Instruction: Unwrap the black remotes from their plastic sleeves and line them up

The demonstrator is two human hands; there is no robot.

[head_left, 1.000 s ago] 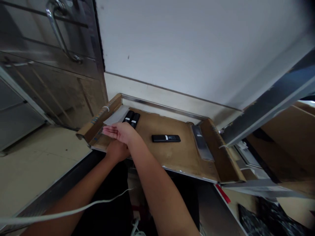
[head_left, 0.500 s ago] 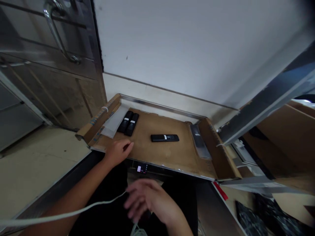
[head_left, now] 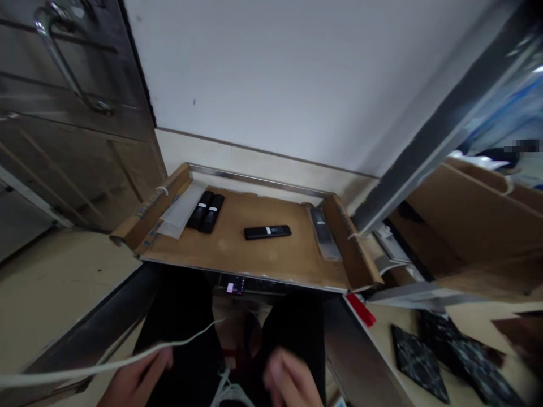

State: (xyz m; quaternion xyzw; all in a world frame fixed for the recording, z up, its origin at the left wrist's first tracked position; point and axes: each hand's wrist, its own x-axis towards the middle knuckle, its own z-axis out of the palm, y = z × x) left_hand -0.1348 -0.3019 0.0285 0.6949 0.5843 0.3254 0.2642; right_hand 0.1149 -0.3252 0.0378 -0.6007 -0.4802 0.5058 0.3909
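Observation:
Low in front of my lap, my left hand [head_left: 142, 376] is blurred, thumb and finger apart, with nothing visible in it. My right hand [head_left: 291, 377] is over my right thigh, its bent fingers smeared by motion. Both hands are off the cardboard-lined tray [head_left: 220, 251]. On that tray one black remote control [head_left: 268, 232] lies alone near the middle. Two more, a left remote [head_left: 199, 210] and its neighbour [head_left: 211, 213], lie side by side. At the right a remote in a clear plastic sleeve [head_left: 324, 233] rests by the wall. Flat clear sleeves [head_left: 180, 212] lie at the left.
Folded cardboard sides [head_left: 155, 209] edge the tray. A white cord [head_left: 169, 345] crosses in front of my left hand. A lit phone screen [head_left: 235, 285] shows below the tray edge. Cardboard boxes [head_left: 479, 232] stand at right, and a metal door handle [head_left: 70, 73] is at upper left.
My left hand has left the tray's front edge and drawn back toward my body. My right hand has dropped lower and to the right. The view has shifted; the remotes lie as before.

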